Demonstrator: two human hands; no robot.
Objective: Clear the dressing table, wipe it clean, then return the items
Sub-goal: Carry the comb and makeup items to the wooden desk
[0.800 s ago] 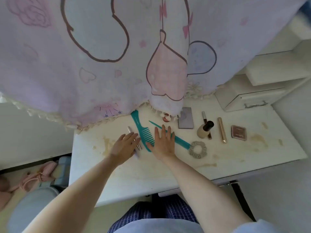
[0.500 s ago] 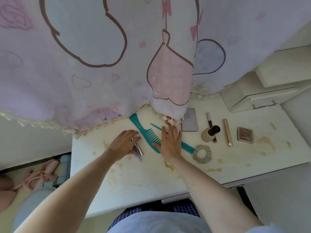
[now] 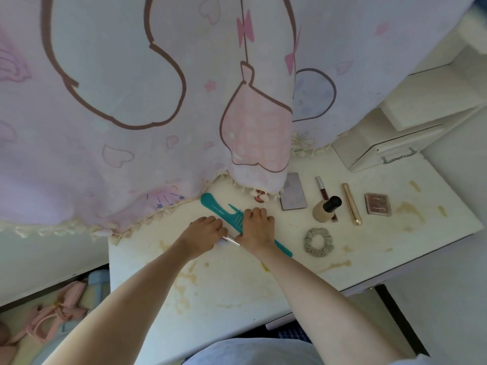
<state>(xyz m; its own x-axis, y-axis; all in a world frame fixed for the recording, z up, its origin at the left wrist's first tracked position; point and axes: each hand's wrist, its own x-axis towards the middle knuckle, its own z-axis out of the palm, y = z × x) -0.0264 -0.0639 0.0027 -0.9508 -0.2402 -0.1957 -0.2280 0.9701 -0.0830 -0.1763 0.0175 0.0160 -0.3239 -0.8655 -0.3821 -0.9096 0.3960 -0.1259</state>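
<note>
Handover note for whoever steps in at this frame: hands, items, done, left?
Left hand grips a slim silver tube.
Right hand curls round the teal combs.
On the table: scrunchie, foundation bottle, gold tube, lip gloss, blush compact, grey palette.
Done: nothing cleared.
Left: clearing, wiping the stains, returning items.

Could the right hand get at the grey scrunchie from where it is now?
Probably yes. The scrunchie lies in the open on the table just right of the right hand, with nothing between them. But that hand is curled on the teal combs, so it would have to let go first.
</note>
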